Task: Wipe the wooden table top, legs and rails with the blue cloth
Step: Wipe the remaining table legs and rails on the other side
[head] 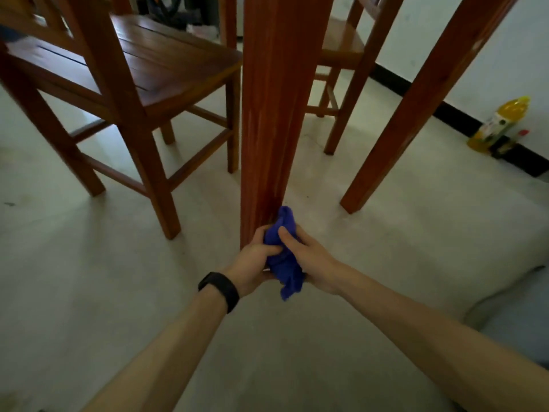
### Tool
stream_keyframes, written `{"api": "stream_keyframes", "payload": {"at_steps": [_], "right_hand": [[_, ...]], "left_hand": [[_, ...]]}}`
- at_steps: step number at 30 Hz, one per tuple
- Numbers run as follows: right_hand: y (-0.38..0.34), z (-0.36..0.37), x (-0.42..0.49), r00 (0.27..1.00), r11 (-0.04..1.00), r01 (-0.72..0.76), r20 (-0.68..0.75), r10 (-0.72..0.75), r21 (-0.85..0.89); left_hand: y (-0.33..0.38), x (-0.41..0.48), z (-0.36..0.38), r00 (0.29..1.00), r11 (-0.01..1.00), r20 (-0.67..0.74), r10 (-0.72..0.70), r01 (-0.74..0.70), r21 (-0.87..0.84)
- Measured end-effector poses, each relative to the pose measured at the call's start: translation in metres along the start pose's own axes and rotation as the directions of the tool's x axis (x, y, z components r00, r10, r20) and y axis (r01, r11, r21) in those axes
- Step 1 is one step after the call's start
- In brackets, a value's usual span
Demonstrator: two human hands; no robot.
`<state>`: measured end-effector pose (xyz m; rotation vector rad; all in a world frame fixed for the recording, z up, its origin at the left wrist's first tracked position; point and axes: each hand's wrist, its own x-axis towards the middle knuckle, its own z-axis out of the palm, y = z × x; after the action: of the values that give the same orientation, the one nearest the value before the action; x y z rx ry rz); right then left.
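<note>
A thick reddish wooden table leg (273, 114) stands straight ahead, seen from low down near the floor. At its foot a bunched blue cloth (283, 254) is pressed against the wood. My left hand (257, 260), with a black band on the wrist, grips the cloth from the left. On the other side my right hand (306, 257) holds it too, thumb on top of the fabric. The very bottom of the leg is hidden behind hands and cloth. A second table leg (416, 108) slants up at the right. The table top is out of view.
A wooden chair (142, 72) stands close on the left, and another chair (341, 55) behind the leg. A yellow bottle (502, 123) and a small dark bottle (505, 144) stand by the white wall at the right. Pale concrete floor (118, 292) lies all around.
</note>
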<state>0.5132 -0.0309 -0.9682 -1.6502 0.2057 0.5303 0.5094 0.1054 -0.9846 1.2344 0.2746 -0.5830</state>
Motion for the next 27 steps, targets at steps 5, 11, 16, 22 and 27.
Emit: {"api": "stream_keyframes", "payload": {"at_steps": [5, 11, 16, 22, 27], "right_hand": [[0.053, 0.018, 0.027, 0.988, 0.995, 0.065, -0.139, -0.075, -0.073], [0.136, 0.028, 0.047, 0.897, 0.973, -0.109, -0.401, 0.184, 0.201], [0.138, 0.063, 0.071, 0.890, 0.928, -0.199, -0.339, 0.306, 0.315], [0.098, 0.085, 0.085, 0.884, 0.879, -0.223, -0.294, 0.365, 0.421], [0.080, 0.097, 0.051, 0.868, 0.865, 0.315, -0.486, -0.098, 0.390]], "left_hand": [[0.018, -0.015, -0.019, 0.991, 0.953, -0.079, -0.105, 0.123, 0.279], [0.037, -0.012, -0.048, 0.877, 0.850, -0.367, 0.310, -0.084, 0.520], [0.050, -0.001, -0.020, 0.857, 0.748, -0.180, 0.483, -0.297, 0.594], [0.049, 0.005, -0.014, 0.796, 0.676, -0.214, 0.566, -0.299, 0.674], [0.061, 0.000, -0.020, 0.829, 0.662, -0.222, 0.513, -0.217, 0.717]]}}
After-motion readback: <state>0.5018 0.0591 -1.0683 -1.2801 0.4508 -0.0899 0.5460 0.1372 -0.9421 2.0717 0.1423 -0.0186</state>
